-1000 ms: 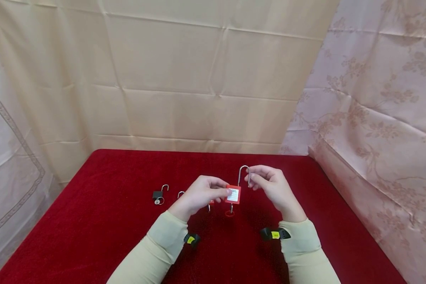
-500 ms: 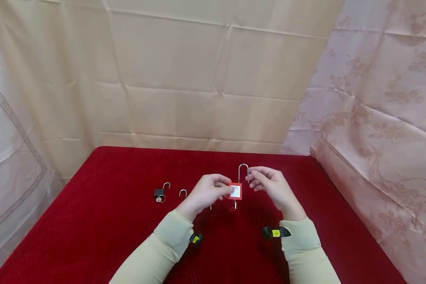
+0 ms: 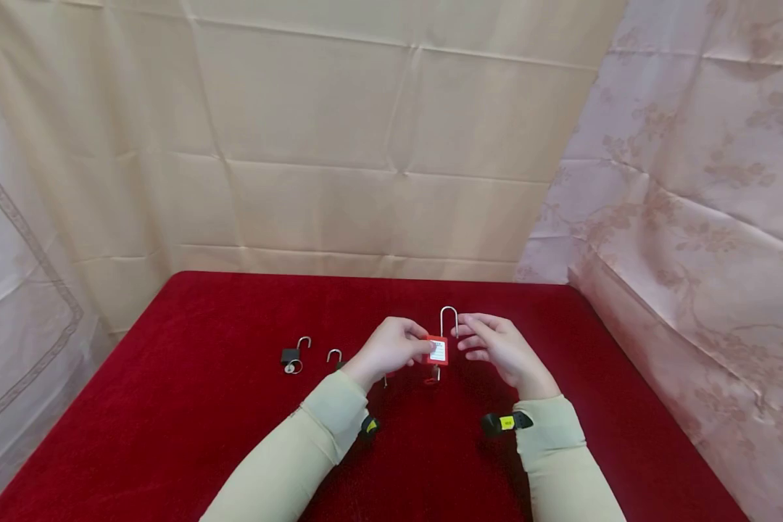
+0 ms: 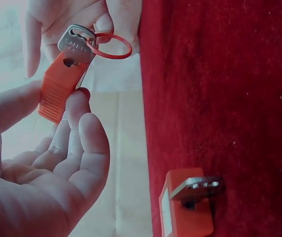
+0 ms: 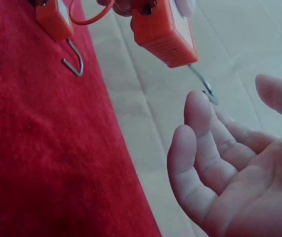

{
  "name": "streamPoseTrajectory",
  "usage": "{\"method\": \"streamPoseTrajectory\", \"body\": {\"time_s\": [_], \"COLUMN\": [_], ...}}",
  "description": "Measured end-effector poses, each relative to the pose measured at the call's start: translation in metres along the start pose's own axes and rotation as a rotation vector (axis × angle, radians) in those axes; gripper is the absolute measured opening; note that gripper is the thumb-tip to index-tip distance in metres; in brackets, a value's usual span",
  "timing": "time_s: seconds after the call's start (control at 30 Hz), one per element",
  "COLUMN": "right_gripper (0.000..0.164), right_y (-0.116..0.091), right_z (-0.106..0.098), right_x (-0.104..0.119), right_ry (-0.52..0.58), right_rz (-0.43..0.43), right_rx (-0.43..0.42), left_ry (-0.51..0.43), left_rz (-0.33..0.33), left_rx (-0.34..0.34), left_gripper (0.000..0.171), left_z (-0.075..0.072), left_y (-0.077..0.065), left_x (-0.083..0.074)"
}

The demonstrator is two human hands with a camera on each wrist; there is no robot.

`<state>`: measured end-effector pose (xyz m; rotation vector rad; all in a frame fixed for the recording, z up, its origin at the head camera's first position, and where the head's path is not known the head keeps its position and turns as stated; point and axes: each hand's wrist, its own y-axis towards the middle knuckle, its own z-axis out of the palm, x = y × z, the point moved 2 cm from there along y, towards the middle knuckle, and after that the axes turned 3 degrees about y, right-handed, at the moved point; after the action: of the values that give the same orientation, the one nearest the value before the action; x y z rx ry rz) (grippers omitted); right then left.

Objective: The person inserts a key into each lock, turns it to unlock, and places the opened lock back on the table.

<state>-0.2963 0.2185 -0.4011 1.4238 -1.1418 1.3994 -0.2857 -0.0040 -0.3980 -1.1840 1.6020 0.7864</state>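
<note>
My left hand (image 3: pixel 391 346) pinches a red padlock (image 3: pixel 438 350) between thumb and fingers, holding it above the red-covered table. Its white label faces up toward the head camera. The long metal shackle (image 3: pixel 449 309) is raised, one leg out of the body. A key (image 4: pixel 77 45) with a red ring (image 4: pixel 112 57) sits in the padlock's bottom end. Close beside the shackle is my right hand (image 3: pixel 499 348), fingers loosely bent; in the right wrist view the thumb stands well apart from the fingers, which hold nothing. Whether a fingertip touches the shackle is unclear.
Another red padlock (image 4: pixel 190 217) with its key lies on the table, mostly hidden by my left hand in the head view. A small black padlock (image 3: pixel 290 357), shackle raised, lies to the left. Between them shows a shackle (image 3: pixel 335 353) whose body is largely covered.
My left hand has shifted slightly right with the red padlock, toward my right hand. The right fingers have loosened beside the shackle and spread a little.
</note>
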Motion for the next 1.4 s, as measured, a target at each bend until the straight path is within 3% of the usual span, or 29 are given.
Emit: {"method": "streamPoseTrajectory", "body": {"time_s": [0.23,0.6,0.73,0.97,1.07,1.23,1.4], "right_gripper": [0.052,0.051,0.054,0.058,0.058,0.059,0.060], "right_y": [0.005,0.020,0.019,0.016,0.015,0.014,0.014], "right_z": [-0.004,-0.003,-0.006,-0.010,-0.011,-0.012,-0.013], "right_x": [-0.010,-0.024,-0.027,-0.028,-0.029,-0.030,-0.031], "right_ry": [-0.040,-0.110,-0.142,-0.141,-0.136,-0.138,-0.138], "right_rz": [0.095,0.173,0.178,0.142,0.133,0.122,0.133], "right_rx": [-0.030,0.018,-0.011,-0.035,-0.044,-0.047,-0.051], "left_ry": [0.062,0.190,0.246,0.330,0.414,0.597,0.646], "left_rz": [-0.068,-0.151,-0.162,-0.250,-0.240,-0.155,-0.154], "left_rx": [-0.001,0.000,0.011,0.006,0.002,-0.029,-0.056], "left_gripper": [0.019,0.013,0.016,0.018,0.022,0.021,0.020], "left_z": [0.011,0.020,0.022,0.023,0.023,0.024,0.021], "left_y": [0.009,0.014,0.015,0.021,0.024,0.027,0.027], "left_x": [0.003,0.011,0.012,0.015,0.014,0.006,0.001]}}
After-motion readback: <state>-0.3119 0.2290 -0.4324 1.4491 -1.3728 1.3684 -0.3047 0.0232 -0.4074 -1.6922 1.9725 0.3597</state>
